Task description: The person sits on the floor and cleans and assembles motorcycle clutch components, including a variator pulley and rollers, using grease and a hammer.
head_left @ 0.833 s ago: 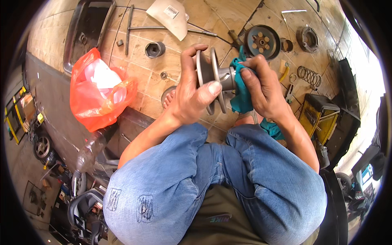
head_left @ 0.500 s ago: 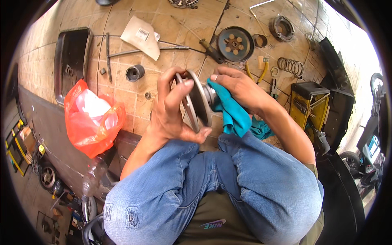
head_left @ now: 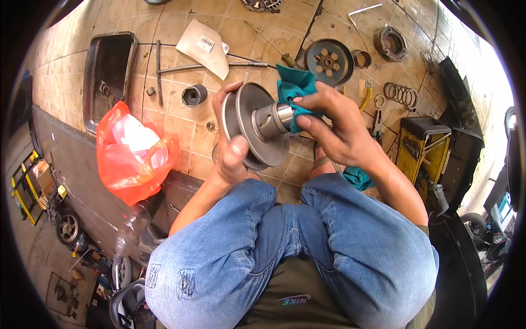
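A grey metal pulley assembly, two discs on a central shaft, is held at frame centre above the knees. The left hand is closed on the disc rims, thumb over the front edge. The right hand is closed on a teal rag pressed around the shaft end. Slippage is judged possible: the heavy part is supported mainly by one hand, and an oily rim or a strong rag twist could release it onto the tiled floor. An orange plastic bag lies at left. A yellow case stands at right. A white packet with a small label lies at upper centre.
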`<control>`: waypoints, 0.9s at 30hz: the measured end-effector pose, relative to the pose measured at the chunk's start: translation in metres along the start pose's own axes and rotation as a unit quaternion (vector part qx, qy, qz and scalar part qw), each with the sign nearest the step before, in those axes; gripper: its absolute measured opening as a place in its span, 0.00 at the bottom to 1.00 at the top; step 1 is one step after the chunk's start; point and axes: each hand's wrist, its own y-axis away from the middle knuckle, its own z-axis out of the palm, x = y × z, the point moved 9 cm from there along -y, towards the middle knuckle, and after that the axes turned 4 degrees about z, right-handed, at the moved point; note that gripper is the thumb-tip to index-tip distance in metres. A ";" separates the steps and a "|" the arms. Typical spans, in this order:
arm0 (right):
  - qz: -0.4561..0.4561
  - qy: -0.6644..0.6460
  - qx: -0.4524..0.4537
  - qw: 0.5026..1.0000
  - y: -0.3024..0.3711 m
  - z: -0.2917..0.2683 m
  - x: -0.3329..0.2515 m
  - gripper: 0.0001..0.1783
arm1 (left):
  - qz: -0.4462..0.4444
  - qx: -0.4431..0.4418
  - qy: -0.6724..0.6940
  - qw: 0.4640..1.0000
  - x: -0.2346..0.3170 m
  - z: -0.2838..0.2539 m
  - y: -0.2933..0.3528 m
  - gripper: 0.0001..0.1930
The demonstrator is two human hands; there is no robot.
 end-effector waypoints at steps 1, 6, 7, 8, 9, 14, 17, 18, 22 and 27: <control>0.093 -0.044 -0.024 0.994 -0.001 0.005 0.016 0.12 | 0.037 -0.014 -0.052 0.998 -0.001 -0.005 0.002 0.58; 0.374 -0.145 -0.152 0.903 0.015 0.013 0.058 0.12 | 0.322 -0.178 -0.235 0.899 0.013 0.008 0.016 0.60; 0.327 0.004 -0.142 0.934 0.016 -0.008 0.054 0.13 | 0.331 -0.191 -0.256 0.888 0.018 0.013 0.017 0.61; 0.317 0.096 -0.170 0.928 0.027 -0.023 0.058 0.14 | 0.350 -0.187 -0.241 0.885 0.024 0.016 0.017 0.61; 0.316 0.211 -0.256 0.889 0.043 -0.035 0.059 0.16 | 0.350 -0.190 -0.223 0.890 0.024 0.018 0.014 0.61; 0.215 0.241 -0.163 0.932 0.050 -0.042 0.031 0.65 | 0.052 -0.083 -0.084 0.992 -0.003 0.003 0.001 0.62; 0.051 0.159 -0.140 0.976 0.018 -0.010 -0.004 0.76 | -0.037 -0.093 -0.048 0.994 -0.015 0.011 0.000 0.61; 0.015 0.157 -0.148 0.976 0.010 0.002 -0.014 0.78 | -0.028 -0.108 -0.070 0.991 -0.020 0.013 0.000 0.60; -0.012 0.179 -0.182 0.967 0.001 0.023 -0.024 0.77 | -0.010 -0.161 -0.085 0.983 -0.022 0.023 0.007 0.57; 0.006 0.080 -0.134 0.988 0.006 0.023 -0.010 0.69 | 0.045 -0.179 -0.152 0.971 -0.020 0.025 0.012 0.58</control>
